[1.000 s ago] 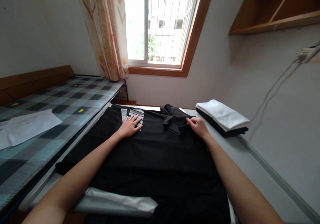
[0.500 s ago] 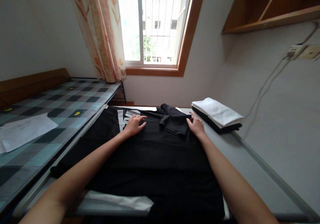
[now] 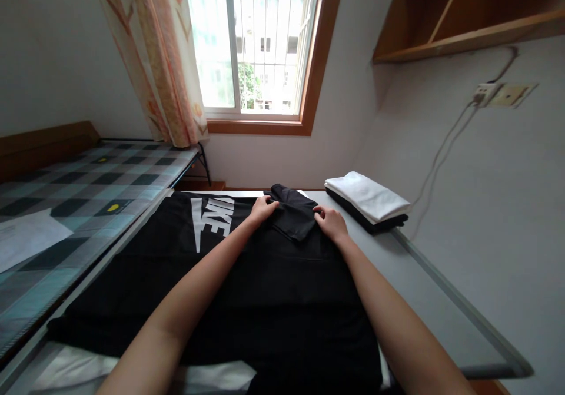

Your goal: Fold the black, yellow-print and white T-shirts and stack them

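A black T-shirt (image 3: 265,301) with white lettering and a white shape printed on it lies spread over the table. Its short sleeve (image 3: 295,218) sits bunched at the far edge, between my two hands. My left hand (image 3: 263,208) is closed, pinching the fabric at the sleeve's left side. On the opposite side my right hand (image 3: 332,224) pinches the sleeve's edge between thumb and fingers. Both forearms stretch across the shirt and cover parts of it. A pale cloth or paper strip (image 3: 216,376) shows under the shirt's near edge.
A folded stack of white and black cloth (image 3: 368,198) stands right of the shirt on the grey-white table (image 3: 424,301). At left is a bed with a checked mattress (image 3: 132,171) and a sheet of paper (image 3: 30,236). A wall shelf (image 3: 468,36) hangs upper right.
My left hand has moved right, off the print and onto the sleeve, uncovering the lettering. The sleeve is spread flatter, and my right hand holds its edge. The view has shifted slightly right.
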Motion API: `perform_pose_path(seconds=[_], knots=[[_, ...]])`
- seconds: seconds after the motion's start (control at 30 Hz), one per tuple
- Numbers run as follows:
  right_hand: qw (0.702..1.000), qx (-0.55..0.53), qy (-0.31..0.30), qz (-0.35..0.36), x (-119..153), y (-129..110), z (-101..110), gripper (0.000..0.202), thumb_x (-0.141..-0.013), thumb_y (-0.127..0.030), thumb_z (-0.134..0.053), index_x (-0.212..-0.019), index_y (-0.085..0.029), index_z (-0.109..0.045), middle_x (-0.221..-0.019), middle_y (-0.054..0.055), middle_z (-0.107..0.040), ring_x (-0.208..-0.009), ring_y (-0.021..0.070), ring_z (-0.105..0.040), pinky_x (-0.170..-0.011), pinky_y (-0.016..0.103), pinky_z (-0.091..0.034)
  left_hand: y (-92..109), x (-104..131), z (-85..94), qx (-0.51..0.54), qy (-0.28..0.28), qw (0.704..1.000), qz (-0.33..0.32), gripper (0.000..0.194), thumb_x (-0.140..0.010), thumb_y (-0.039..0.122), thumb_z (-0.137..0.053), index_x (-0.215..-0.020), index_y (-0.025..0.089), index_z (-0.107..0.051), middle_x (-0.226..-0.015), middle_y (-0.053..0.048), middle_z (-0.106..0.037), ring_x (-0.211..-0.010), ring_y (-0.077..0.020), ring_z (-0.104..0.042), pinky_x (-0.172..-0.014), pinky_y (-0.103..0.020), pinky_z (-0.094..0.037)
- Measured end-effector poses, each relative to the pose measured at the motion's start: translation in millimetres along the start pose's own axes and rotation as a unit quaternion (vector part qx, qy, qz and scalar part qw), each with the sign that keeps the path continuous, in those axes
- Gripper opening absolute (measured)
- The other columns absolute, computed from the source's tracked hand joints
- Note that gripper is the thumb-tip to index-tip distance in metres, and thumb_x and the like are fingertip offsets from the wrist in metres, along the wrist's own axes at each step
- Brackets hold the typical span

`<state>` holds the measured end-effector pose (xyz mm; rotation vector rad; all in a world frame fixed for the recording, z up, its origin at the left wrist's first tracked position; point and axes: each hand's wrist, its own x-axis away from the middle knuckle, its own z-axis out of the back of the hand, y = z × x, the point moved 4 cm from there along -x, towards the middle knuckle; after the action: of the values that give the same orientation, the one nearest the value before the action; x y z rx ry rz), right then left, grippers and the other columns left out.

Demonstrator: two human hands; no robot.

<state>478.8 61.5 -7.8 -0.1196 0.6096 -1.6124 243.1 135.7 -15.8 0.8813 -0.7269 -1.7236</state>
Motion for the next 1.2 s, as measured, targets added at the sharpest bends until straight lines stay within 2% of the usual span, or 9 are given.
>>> perform_pose_path(seconds=[0.17, 0.27, 0.37, 0.53, 0.7, 0.8, 0.93, 1.1, 1.2], knots=[[0.991, 0.127, -0.044, -0.006, 5.9, -9.2, 0.1, 0.024, -0.084, -0.027, -0.053, -0.098, -0.025, -0.072, -0.088, 0.007, -0.074, -0.089, 0.0234, -0.066, -0.085, 0.035, -0.042, -7.8, 6.4, 6.5, 0.069, 0.057, 0.996, 0.022, 0.038, -0.077, 0.020, -0.066, -0.115, 0.014, -0.067, -0.121, -0.011, -0.067, -0.109, -0.0238, -0.063, -0.098, -0.036, -0.049], [0.989, 0.143, -0.034, -0.019, 7.9, -10.5, 1.6, 0.025, -0.086, -0.029, -0.050, -0.097, -0.025, -0.072, -0.096, 0.009, -0.074, -0.093, 0.0238, -0.066, -0.086, 0.036, -0.040, -8.4, 8.7, 4.9, 0.079, 0.019, 0.996, 0.022, 0.043, -0.072, 0.005, -0.062, -0.114, 0.012, -0.067, -0.122, -0.012, -0.064, -0.092, -0.0177, -0.067, -0.090, -0.033, -0.054], [0.988, 0.145, 0.001, -0.052, 8.2, -5.6, 4.8, 0.028, -0.087, -0.029, -0.048, -0.104, -0.023, -0.070, -0.103, 0.011, -0.073, -0.096, 0.0253, -0.065, -0.085, 0.037, -0.040, -7.0, 11.3, 1.8, 0.045, -0.009, 0.999, 0.007, 0.042, -0.070, -0.001, -0.059, -0.108, 0.013, -0.070, -0.123, -0.011, -0.058, -0.081, -0.0127, -0.065, -0.087, -0.031, -0.056], [0.992, 0.058, 0.031, -0.106, 4.3, 11.3, 3.0, 0.037, -0.084, -0.029, -0.052, -0.118, -0.023, -0.064, -0.093, 0.009, -0.074, -0.096, 0.0273, -0.065, -0.085, 0.039, -0.042, -2.7, 23.1, -2.1, -0.055, 0.001, 0.997, -0.058, 0.036, -0.072, 0.002, -0.058, -0.102, 0.017, -0.073, -0.121, -0.010, -0.049, -0.096, -0.0181, -0.062, -0.097, -0.034, -0.052], [0.989, -0.056, 0.084, -0.111, -1.6, 27.8, -0.7, 0.031, -0.077, -0.026, -0.057, -0.106, -0.026, -0.068, -0.089, 0.004, -0.073, -0.090, 0.0241, -0.066, -0.084, 0.037, -0.045, 2.6, 31.6, -5.8, -0.122, -0.016, 0.984, -0.127, 0.044, -0.074, 0.002, -0.053, -0.109, 0.022, -0.071, -0.132, -0.008, -0.050, -0.119, -0.0243, -0.056, -0.105, -0.040, -0.046], [0.981, -0.117, 0.119, -0.100, -3.5, 34.3, -1.0, 0.029, -0.075, -0.027, -0.057, -0.100, -0.024, -0.070, -0.085, 0.005, -0.072, -0.082, 0.0227, -0.065, -0.078, 0.036, -0.048, 0.7, 29.6, -7.6, -0.114, -0.038, 0.982, -0.145, 0.048, -0.073, 0.000, -0.052, -0.112, 0.023, -0.070, -0.131, -0.006, -0.058, -0.121, -0.0245, -0.055, -0.106, -0.042, -0.045], [0.968, -0.189, 0.151, -0.069, -4.8, 35.9, 0.8, 0.036, -0.076, -0.031, -0.055, -0.106, -0.018, -0.069, -0.083, 0.009, -0.070, -0.074, 0.0214, -0.063, -0.071, 0.033, -0.049, -3.6, 25.7, -7.7, -0.072, -0.030, 0.980, -0.183, 0.044, -0.076, 0.002, -0.053, -0.114, 0.017, -0.069, -0.132, -0.010, -0.058, -0.125, -0.0235, -0.054, -0.111, -0.040, -0.042], [0.972, -0.154, 0.160, -0.072, -3.8, 29.8, 5.0, 0.031, -0.080, -0.030, -0.048, -0.098, -0.019, -0.072, -0.088, 0.008, -0.070, -0.073, 0.0198, -0.060, -0.074, 0.034, -0.047, -3.2, 28.5, -6.6, -0.092, -0.019, 0.973, -0.211, 0.040, -0.080, 0.003, -0.053, -0.114, 0.019, -0.069, -0.143, -0.009, -0.049, -0.135, -0.0250, -0.044, -0.116, -0.045, -0.036], [0.981, -0.097, 0.147, -0.076, -2.6, 24.9, 6.1, 0.032, -0.082, -0.025, -0.043, -0.089, -0.021, -0.074, -0.098, 0.008, -0.069, -0.083, 0.0216, -0.061, -0.082, 0.036, -0.045, -1.4, 31.4, -6.8, -0.120, -0.021, 0.969, -0.216, 0.039, -0.082, 0.004, -0.050, -0.113, 0.019, -0.069, -0.147, -0.008, -0.044, -0.138, -0.0251, -0.040, -0.117, -0.045, -0.034]])
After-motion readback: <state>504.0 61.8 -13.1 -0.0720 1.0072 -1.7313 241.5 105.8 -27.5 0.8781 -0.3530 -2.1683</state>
